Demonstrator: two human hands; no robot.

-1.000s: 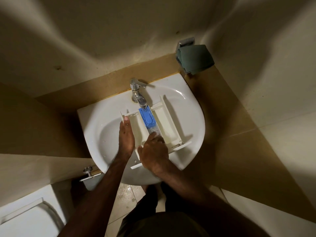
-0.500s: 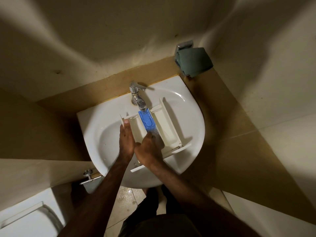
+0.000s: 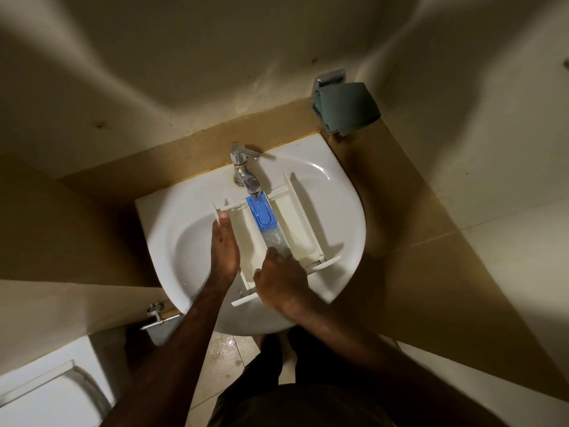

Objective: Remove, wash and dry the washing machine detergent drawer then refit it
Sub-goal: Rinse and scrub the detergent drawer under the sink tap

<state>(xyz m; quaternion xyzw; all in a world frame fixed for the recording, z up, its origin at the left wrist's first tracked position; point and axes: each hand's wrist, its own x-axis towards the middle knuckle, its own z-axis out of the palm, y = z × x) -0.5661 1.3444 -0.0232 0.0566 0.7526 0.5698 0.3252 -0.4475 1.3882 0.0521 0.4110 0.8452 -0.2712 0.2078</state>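
Detergent drawer (image 3: 295, 220) lies across the white basin (image 3: 172, 241), rear end under the tap (image 3: 246, 177), front panel toward me at the near rim. Blue insert (image 3: 261, 212) sits in the middle channel, directly below the spout. Water pools and foams in that channel just past the insert; the stream itself is hard to separate from the spout's shadow.

My left hand (image 3: 223, 248) lies flat along the drawer's left outer wall, fingers straight and together, tip of one finger near the rear corner. Whether the palm presses the wall or only touches it, I cannot tell.

My right hand (image 3: 278, 282) covers the near end of the middle channel and part of the front panel. Knuckles are up, fingers bent down into the drawer; fingertips are hidden under the hand, so what they touch I cannot tell. It holds nothing that I can see.

Right compartment is bare and in full view. Left compartment is partly hidden by my hands.

Dark green cloth (image 3: 346, 107) hangs from a metal fixture on the wall, up right of the basin. Toilet (image 3: 46, 392) is cut off at the lower left edge. Floor tiles (image 3: 221, 349) below the basin look wet. Light is dim; corners are in shadow.
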